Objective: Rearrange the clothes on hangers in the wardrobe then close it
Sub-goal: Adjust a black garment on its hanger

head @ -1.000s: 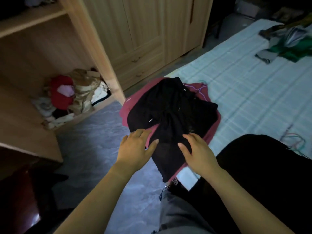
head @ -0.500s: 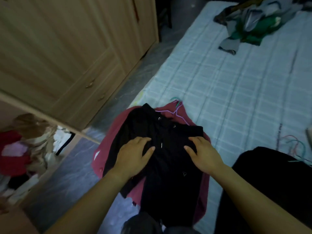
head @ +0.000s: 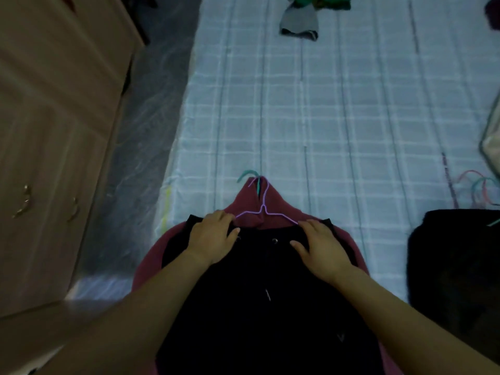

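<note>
- Covering most of the view, a pale blue checked bedsheet (head: 311, 109) spreads from the near edge to the far end of the bed.
- Standing along the left side is a light wooden wardrobe (head: 48, 131), its panelled doors shut in the part that shows, with small metal handles low down.
- Between wardrobe and bed runs a strip of grey marbled floor (head: 143, 131).
- A black buttoned garment (head: 259, 307) lies flat on the near edge of the bed, on top of a maroon hooded top (head: 267, 204) whose hood points away from the person.
- A second black cloth heap (head: 454, 266) sits at the right, apart from the first.
- A grey and green bundle of clothes (head: 303, 20) rests at the far end of the sheet.
- The left hand (head: 213, 239) presses on the black garment's left shoulder, fingers curled over the collar edge; whether it truly pinches the cloth is hard to judge in the dim light.
- The right hand (head: 319, 247) lies spread and flat on the right shoulder, gripping nothing.
- A thin purple wire hanger (head: 263, 209) lies across the maroon hood, its arms running under the black collar near both hands.
- A teal hanger hook (head: 247, 174) pokes out beyond the hood tip.
- Pink and teal hanger hooks (head: 479, 185) lie at the right edge.
</note>
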A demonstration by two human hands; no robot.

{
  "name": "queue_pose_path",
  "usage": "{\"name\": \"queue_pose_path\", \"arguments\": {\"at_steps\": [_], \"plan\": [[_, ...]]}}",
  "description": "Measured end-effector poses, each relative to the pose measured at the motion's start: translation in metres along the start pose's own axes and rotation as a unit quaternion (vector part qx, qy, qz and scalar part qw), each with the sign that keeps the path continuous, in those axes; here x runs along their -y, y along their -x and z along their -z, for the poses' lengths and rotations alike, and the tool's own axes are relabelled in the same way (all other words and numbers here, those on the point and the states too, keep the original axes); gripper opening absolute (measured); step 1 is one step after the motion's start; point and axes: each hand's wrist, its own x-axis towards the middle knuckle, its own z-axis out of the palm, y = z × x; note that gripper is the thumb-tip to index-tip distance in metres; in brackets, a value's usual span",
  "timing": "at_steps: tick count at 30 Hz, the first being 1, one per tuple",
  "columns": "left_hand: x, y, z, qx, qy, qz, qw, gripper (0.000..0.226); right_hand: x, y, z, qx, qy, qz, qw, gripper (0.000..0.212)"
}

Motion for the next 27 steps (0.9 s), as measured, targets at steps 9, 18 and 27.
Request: {"name": "queue_pose_path", "arguments": {"at_steps": [9, 18, 27], "plan": [[0.039, -0.018, -0.041, 0.02, -0.066, 0.005, 0.998, 0.046, -0.003, -0.05, -0.045, 0.018, 0.053, -0.084, 0.995, 0.04], [0.029, 0.033, -0.015, -0.047, 0.065, -0.064, 0.995, 0.042, -0.007, 0.018, -0.015, -0.069, -0.105, -0.059, 0.99, 0.008], [-0.034, 0.114, 0.013, -0.162, 0.124, -0.123, 0.971, 0.037, -0.018, 0.137, 0.001, -0.209, -0.142, -0.02, 0.967, 0.023]]}}
